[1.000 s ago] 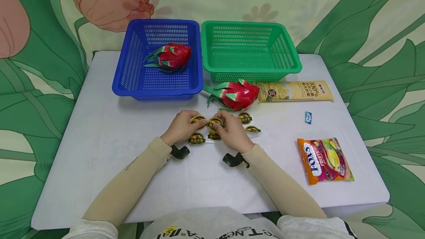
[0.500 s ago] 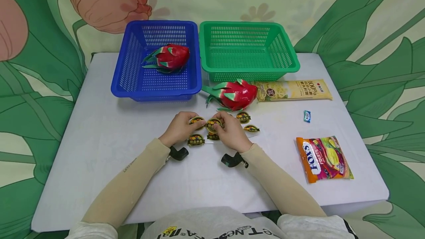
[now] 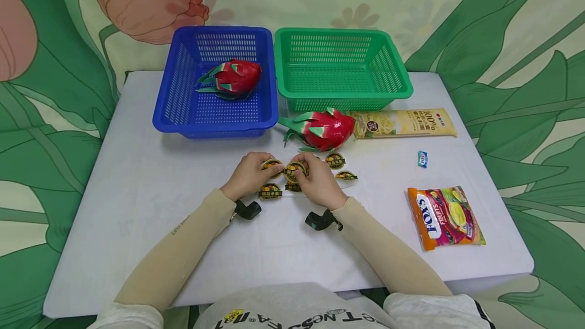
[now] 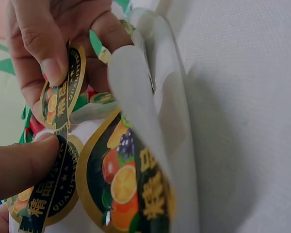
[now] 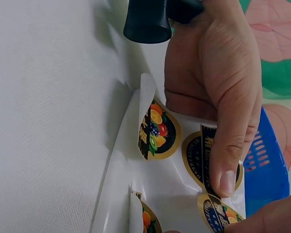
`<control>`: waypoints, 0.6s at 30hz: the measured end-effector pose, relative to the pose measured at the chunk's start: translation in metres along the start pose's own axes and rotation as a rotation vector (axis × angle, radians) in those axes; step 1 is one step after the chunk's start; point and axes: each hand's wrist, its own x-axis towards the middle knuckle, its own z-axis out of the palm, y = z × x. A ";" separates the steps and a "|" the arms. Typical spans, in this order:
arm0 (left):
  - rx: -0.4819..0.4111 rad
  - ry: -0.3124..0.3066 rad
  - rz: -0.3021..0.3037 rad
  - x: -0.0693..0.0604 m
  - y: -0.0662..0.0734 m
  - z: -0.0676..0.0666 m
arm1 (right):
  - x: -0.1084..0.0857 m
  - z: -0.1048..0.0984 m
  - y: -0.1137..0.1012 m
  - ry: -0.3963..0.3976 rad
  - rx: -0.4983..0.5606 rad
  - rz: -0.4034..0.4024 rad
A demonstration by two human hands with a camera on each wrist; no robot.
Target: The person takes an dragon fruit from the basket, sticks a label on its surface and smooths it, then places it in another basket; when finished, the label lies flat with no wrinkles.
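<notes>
Several round black-and-gold fruit stickers lie on a glossy white backing sheet (image 5: 172,182) in front of the person. The left hand (image 3: 249,175) pinches the sheet's left part, thumb over one sticker (image 4: 68,194). Between thumb and fingers the right hand (image 3: 322,183) holds another round sticker (image 3: 294,172), whose band end overlaps the sticker under the left thumb. Two partly lifted stickers curl up from the sheet in the right wrist view, one of them a fruit-printed sticker (image 5: 161,130). Just beyond the hands lies a red dragon fruit (image 3: 331,131) with green leaf tips.
A blue basket (image 3: 215,129) holding a second dragon fruit (image 3: 239,77) stands at the back left, beside a green basket (image 3: 343,96). To the right lie a yellow pasta packet (image 3: 407,123), a small blue candy (image 3: 422,159) and a Fox's sweets bag (image 3: 447,218).
</notes>
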 end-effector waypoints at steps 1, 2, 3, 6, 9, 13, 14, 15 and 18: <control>0.001 -0.001 0.000 0.000 0.000 0.000 | 0.000 0.000 0.000 0.001 -0.001 -0.002; -0.001 -0.001 0.000 0.000 0.000 0.000 | 0.000 0.000 0.000 0.001 0.000 -0.001; -0.002 -0.002 0.001 0.000 0.000 -0.001 | 0.000 0.000 0.000 0.003 0.001 0.001; -0.009 0.002 0.009 0.000 0.000 -0.001 | 0.000 -0.001 0.000 0.014 0.007 0.015; -0.018 0.005 0.026 -0.001 0.001 -0.001 | 0.001 -0.002 0.001 0.020 0.019 0.034; -0.024 0.005 0.053 -0.003 0.002 -0.001 | 0.002 -0.002 0.001 0.026 -0.001 0.041; -0.025 0.005 0.059 -0.003 0.002 -0.001 | 0.002 -0.002 0.002 0.027 -0.008 0.040; -0.027 0.005 0.064 -0.003 0.002 -0.002 | 0.003 -0.003 0.002 0.027 -0.012 0.039; -0.039 0.001 0.071 -0.003 0.001 -0.002 | 0.003 -0.003 0.003 0.022 -0.017 0.035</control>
